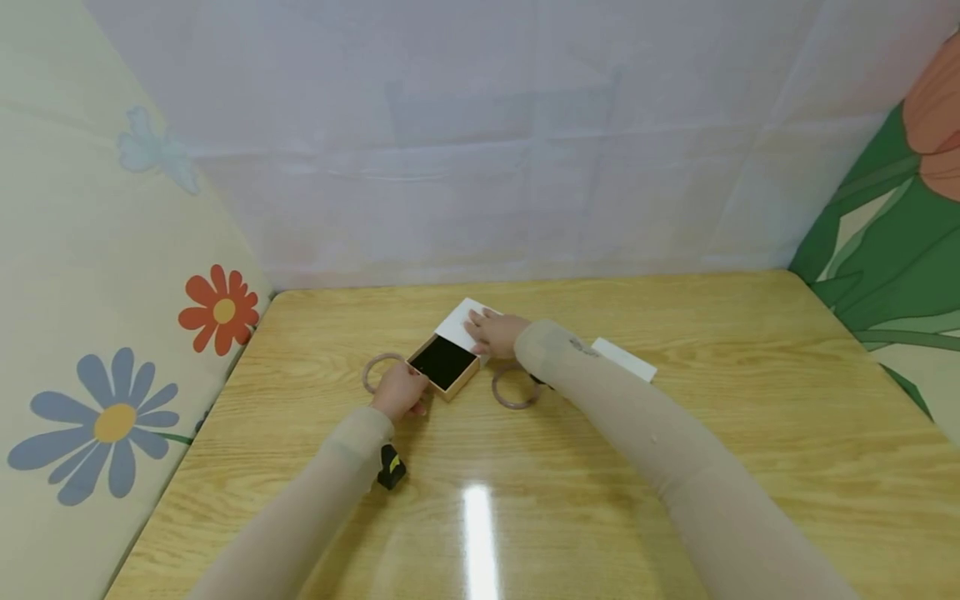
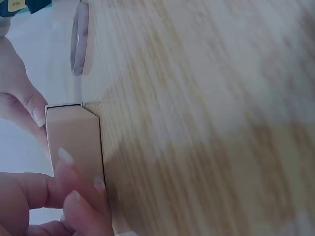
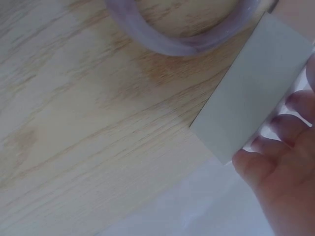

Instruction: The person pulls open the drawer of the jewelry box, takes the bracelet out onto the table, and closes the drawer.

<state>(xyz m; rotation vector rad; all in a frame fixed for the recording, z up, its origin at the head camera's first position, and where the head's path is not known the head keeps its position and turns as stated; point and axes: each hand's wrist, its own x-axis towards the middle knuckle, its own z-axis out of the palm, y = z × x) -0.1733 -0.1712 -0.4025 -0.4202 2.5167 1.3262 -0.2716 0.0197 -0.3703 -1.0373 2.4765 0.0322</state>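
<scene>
A slide-out box lies on the table, its white sleeve (image 1: 455,323) at the back and its tan drawer (image 1: 460,384) pulled partly out towards me, showing a black lining. My left hand (image 1: 400,390) pinches the drawer's near left end; curled fingers show beside its tan side (image 2: 74,135) in the left wrist view. Spread across the top of the sleeve, my right hand (image 1: 500,333) presses on it with its fingertips. A purplish bangle (image 1: 515,388) lies right of the box. Another bangle (image 1: 369,372) is partly hidden behind my left hand.
A flat white piece (image 1: 625,360) lies on the wooden table (image 1: 570,500) beyond my right forearm, which partly covers it. A pale cloth (image 1: 480,167) hangs along the table's back edge. Printed flower panels stand at both sides.
</scene>
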